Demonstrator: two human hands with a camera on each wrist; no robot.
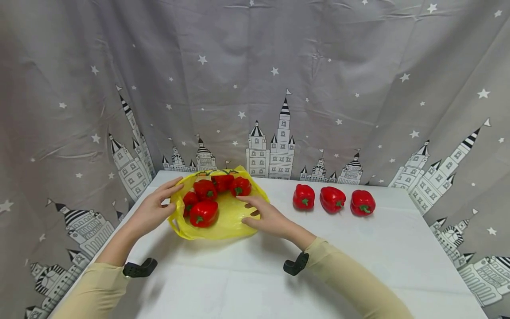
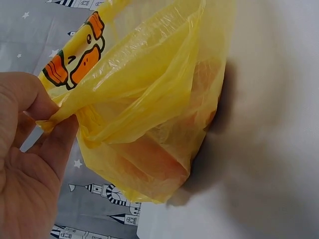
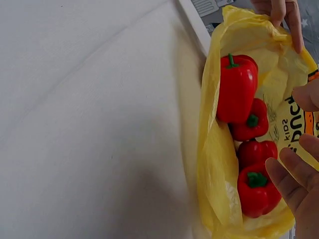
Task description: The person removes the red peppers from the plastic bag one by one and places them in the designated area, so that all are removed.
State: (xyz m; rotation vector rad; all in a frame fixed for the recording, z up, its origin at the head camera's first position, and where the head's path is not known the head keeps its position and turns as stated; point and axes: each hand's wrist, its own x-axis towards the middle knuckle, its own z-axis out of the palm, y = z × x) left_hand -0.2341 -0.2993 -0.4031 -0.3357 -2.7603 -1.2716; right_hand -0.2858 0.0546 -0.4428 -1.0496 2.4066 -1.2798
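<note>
A yellow plastic bag [image 1: 233, 223] with a printed duck face lies with its mouth spread, holding several red bell peppers [image 1: 204, 213]. My left hand [image 1: 155, 208] pinches the bag's left rim between thumb and fingers; in the left wrist view the gathered plastic [image 2: 62, 112] shows in that grip. At the bag's right side is my right hand [image 1: 268, 217], its fingers apart and loosely bent, with nothing held. Its fingertips come close to the nearest pepper [image 3: 256, 191] in the right wrist view; whether they touch it I cannot tell.
Three more red bell peppers stand in a row to the right: a left one [image 1: 303, 197], a middle one [image 1: 332, 199] and a right one [image 1: 362, 203]. A white-covered table [image 1: 223, 283] lies under everything. Behind it hangs a grey curtain [image 1: 318, 88] with castles and stars.
</note>
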